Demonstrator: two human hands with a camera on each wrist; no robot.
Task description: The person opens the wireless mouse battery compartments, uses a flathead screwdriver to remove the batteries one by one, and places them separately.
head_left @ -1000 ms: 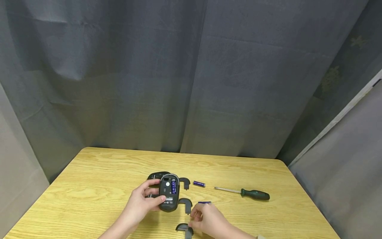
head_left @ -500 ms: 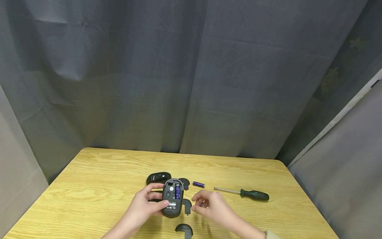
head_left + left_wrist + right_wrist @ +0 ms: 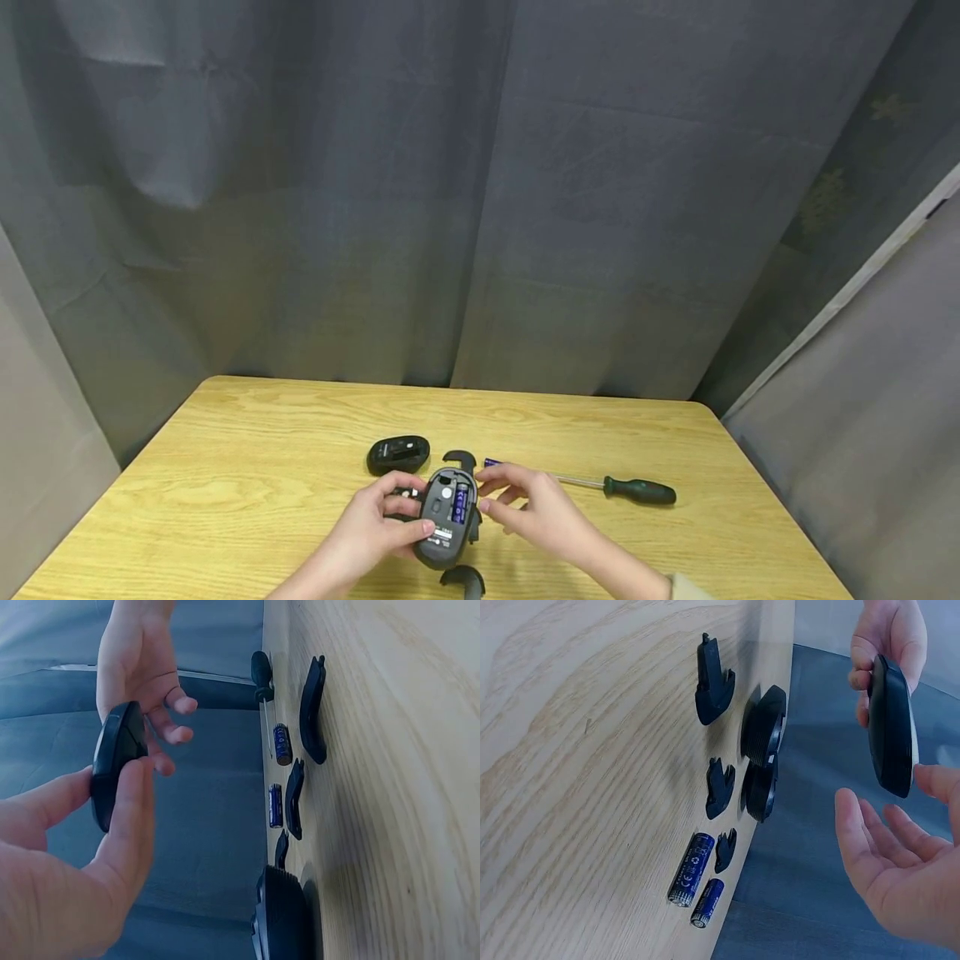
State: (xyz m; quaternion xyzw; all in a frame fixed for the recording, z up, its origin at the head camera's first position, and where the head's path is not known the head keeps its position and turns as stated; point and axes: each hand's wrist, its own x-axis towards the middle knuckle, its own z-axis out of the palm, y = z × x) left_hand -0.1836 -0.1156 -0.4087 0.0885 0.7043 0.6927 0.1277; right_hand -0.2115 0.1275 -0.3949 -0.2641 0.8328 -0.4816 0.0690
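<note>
My left hand (image 3: 375, 517) grips a black computer mouse (image 3: 437, 507) above the table, its underside facing up. A blue battery (image 3: 459, 505) sits in the mouse's uncovered battery bay. Beside the mouse's right edge is my right hand (image 3: 532, 504), fingers loosely bent and spread, with nothing held. In the right wrist view its thumb (image 3: 934, 782) comes right to the end of the mouse. Three black battery covers lie on the table: a near one (image 3: 714, 686), a middle one (image 3: 718, 787) and a far one (image 3: 725, 850). Two loose blue batteries lie by them, one larger in view (image 3: 691, 870), another behind (image 3: 707, 903).
Two more black mice lie on the table; the far mouse (image 3: 399, 454) is in full sight, while the other mouse (image 3: 761, 787) is mostly behind my left hand in the head view. A green-handled screwdriver (image 3: 639, 491) lies at the right. Grey curtains (image 3: 480, 208) hang behind the wooden table (image 3: 285, 467).
My left hand has moved the mouse rightward and nearer to me. My right hand has risen from beside the near cover, past a loose battery, to the mouse's right edge.
</note>
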